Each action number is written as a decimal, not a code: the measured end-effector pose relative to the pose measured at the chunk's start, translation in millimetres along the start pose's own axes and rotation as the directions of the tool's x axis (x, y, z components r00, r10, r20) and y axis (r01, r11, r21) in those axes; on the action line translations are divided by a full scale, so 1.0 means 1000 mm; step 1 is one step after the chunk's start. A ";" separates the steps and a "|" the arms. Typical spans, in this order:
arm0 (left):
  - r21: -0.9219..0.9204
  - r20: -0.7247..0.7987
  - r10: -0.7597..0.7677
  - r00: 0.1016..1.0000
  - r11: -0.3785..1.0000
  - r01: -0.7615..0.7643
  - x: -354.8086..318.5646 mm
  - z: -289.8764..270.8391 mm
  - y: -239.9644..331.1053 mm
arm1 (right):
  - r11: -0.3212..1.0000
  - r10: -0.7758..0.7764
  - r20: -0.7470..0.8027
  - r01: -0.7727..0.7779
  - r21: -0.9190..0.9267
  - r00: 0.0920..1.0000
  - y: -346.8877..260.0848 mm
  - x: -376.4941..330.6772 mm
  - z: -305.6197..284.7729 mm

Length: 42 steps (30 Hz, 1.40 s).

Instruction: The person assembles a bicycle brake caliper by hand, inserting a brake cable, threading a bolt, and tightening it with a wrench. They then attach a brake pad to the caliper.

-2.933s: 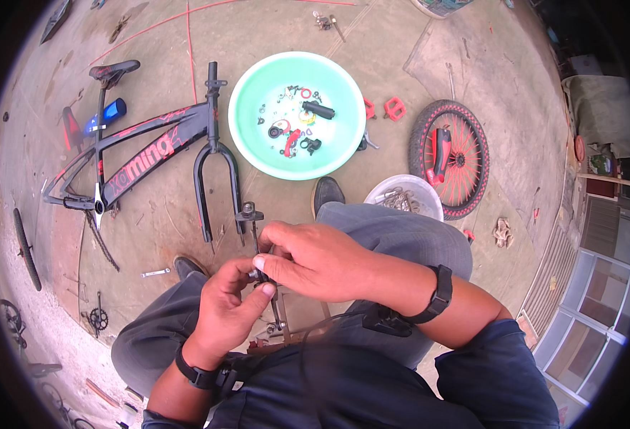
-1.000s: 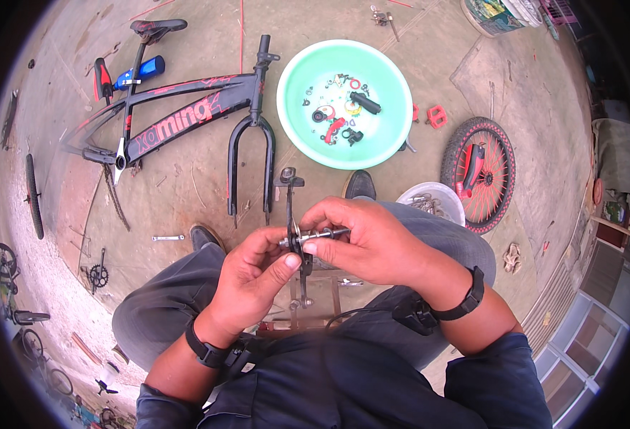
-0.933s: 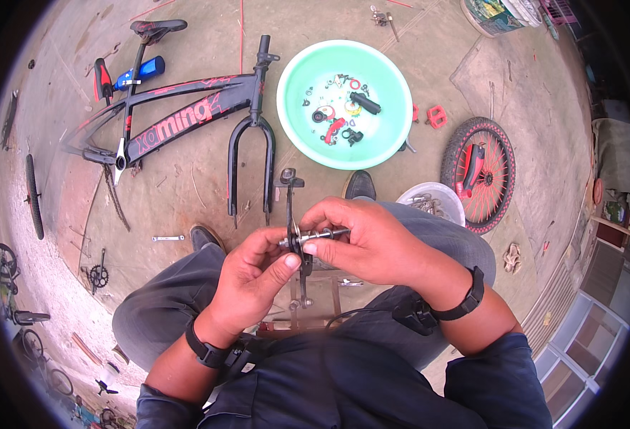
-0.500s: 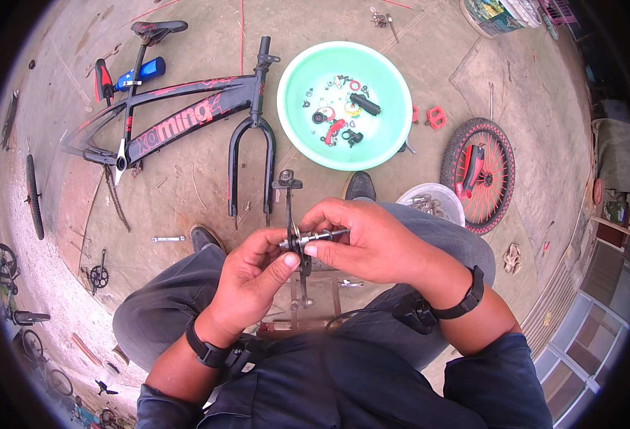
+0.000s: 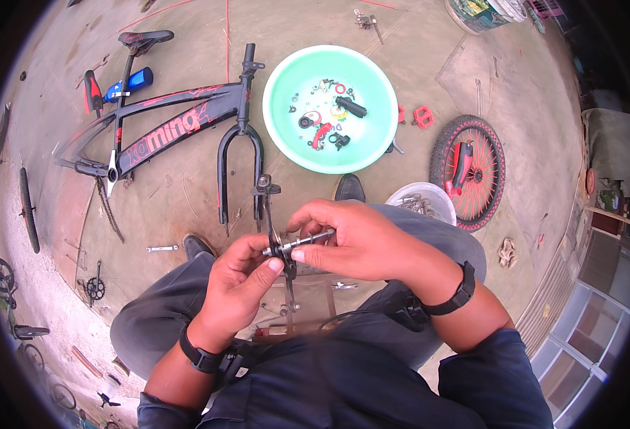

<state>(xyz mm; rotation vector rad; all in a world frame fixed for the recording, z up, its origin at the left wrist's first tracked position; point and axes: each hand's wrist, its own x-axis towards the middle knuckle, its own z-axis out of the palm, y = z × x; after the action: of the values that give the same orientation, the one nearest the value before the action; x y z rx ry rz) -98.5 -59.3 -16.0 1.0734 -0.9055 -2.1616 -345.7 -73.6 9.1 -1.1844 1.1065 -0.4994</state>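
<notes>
Between my hands, above my lap, stands a dark metal bicycle brake caliper (image 5: 290, 269), its long thin arms upright with fittings at both ends. A silver bolt (image 5: 305, 241) with nuts or spacers on it passes crosswise through its middle. My left hand (image 5: 240, 279) grips the caliper around the pivot, thumb in front. From the other side, my right hand (image 5: 336, 239) closes thumb and fingers around the bolt, whose dark tip sticks out toward the palm. Some fingertips are hidden behind the parts.
A black bicycle frame (image 5: 175, 136) with fork lies ahead to the left. Beside it sits a mint-green basin (image 5: 275, 143) of small parts. At right are a white bowl (image 5: 449, 214) of metal pieces, a wheel (image 5: 495, 136) and a red pedal (image 5: 423, 116). A wrench (image 5: 162, 249) lies left.
The whole scene has shifted slightly left in the picture. Both hands keep their hold on the caliper and bolt; the bolt now slants up a little more to the right.
</notes>
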 end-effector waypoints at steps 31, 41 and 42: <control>-0.101 -0.284 -0.093 0.954 0.993 0.066 0.053 -0.048 0.002 | 0.548 0.286 -0.636 -0.667 -0.506 0.717 0.238 0.177 -0.243; -0.038 -0.338 -0.132 0.932 0.991 0.127 0.093 -0.066 0.010 | 0.433 0.215 -0.741 -0.742 -0.512 0.637 0.287 0.237 -0.251; -0.037 -0.336 -0.138 0.932 0.990 0.133 0.096 -0.067 0.010 | 0.423 0.219 -0.744 -0.749 -0.510 0.631 0.289 0.241 -0.251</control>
<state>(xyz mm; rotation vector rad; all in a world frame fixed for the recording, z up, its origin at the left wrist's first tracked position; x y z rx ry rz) -91.5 -156.4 -82.3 1.4819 -0.6733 -1.9979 -528.0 -285.1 -346.5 -1.3551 2.3411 0.2431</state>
